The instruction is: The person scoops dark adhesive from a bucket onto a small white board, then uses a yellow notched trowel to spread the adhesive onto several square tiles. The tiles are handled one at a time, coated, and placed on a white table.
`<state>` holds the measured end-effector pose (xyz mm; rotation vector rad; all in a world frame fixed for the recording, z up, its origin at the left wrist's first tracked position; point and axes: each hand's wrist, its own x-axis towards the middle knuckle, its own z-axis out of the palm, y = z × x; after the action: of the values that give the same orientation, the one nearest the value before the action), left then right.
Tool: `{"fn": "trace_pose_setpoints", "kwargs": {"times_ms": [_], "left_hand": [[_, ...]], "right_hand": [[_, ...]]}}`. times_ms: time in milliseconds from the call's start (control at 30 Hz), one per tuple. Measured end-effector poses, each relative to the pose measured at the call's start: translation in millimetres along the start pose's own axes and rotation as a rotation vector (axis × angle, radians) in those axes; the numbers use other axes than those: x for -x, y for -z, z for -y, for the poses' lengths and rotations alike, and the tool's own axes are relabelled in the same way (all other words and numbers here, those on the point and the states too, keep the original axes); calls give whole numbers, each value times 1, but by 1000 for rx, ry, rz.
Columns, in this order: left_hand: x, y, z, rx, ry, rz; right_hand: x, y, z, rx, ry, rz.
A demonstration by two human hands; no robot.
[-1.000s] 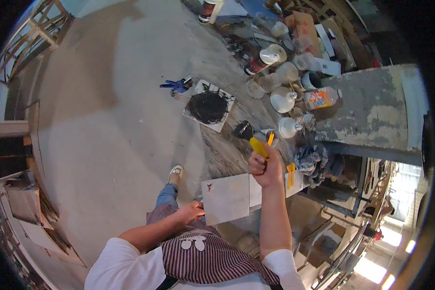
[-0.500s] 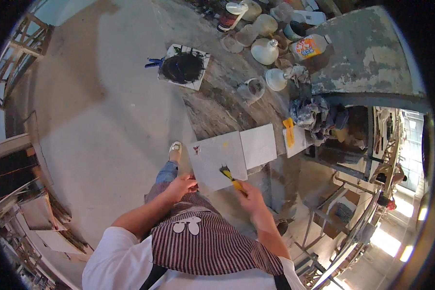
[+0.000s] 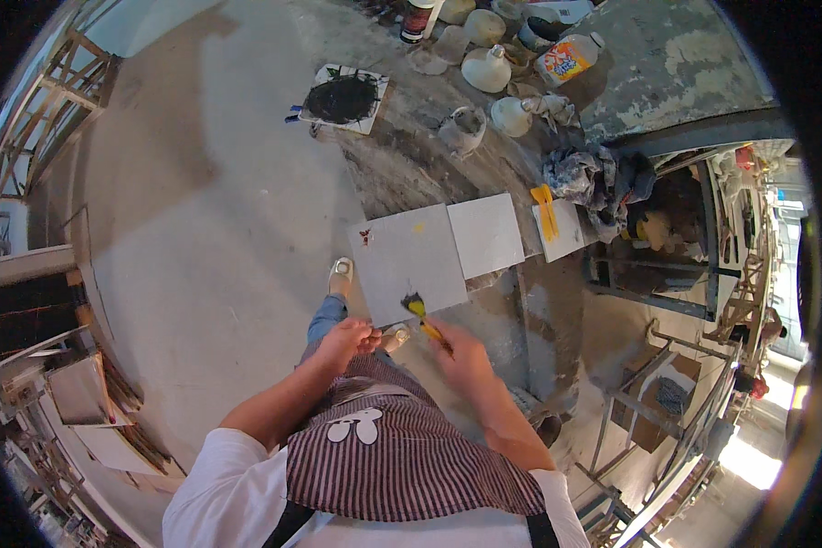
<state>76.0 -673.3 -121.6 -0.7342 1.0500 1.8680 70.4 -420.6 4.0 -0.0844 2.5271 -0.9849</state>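
In my right hand is a yellow-handled tool with a broad dark head; brush or scraper, I cannot tell. Its head lies over the near part of a flat light-grey board, which has a red-brown mark, a yellow mark and a faint dark smudge. My left hand is closed at the board's near left edge, its fingers curled; what they grip is hidden. A smaller white board adjoins the grey one on the right. Further right, a yellow tool rests on another white board.
At the far side, a board smeared with black lies on the streaked worktop. Behind stand a cloudy cup, white rounded containers and an orange-labelled bottle. Crumpled cloths and metal frames are at right.
The boards and worktop items sit higher in the picture. My right hand and its tool have shifted slightly left relative to the view, nearer the grey board's near edge. A dark smudge shows beside the tool's head.
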Motion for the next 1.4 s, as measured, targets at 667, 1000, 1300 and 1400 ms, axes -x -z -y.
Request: {"fn": "trace_pose_setpoints", "kwargs": {"times_ms": [667,1000,1300,1400], "left_hand": [[8,-27,7,172,-205,-63],[1,-17,15,134,-234,-42],[13,-16,7,91,-210,-108],[20,-17,-2,22,-209,-102]], "right_hand": [[-44,-2,12,481,-108,212],[-32,25,13,274,-36,195],[-18,-33,-58,-582,-513,-142],[-16,-52,-66,-510,-553,-246]]}}
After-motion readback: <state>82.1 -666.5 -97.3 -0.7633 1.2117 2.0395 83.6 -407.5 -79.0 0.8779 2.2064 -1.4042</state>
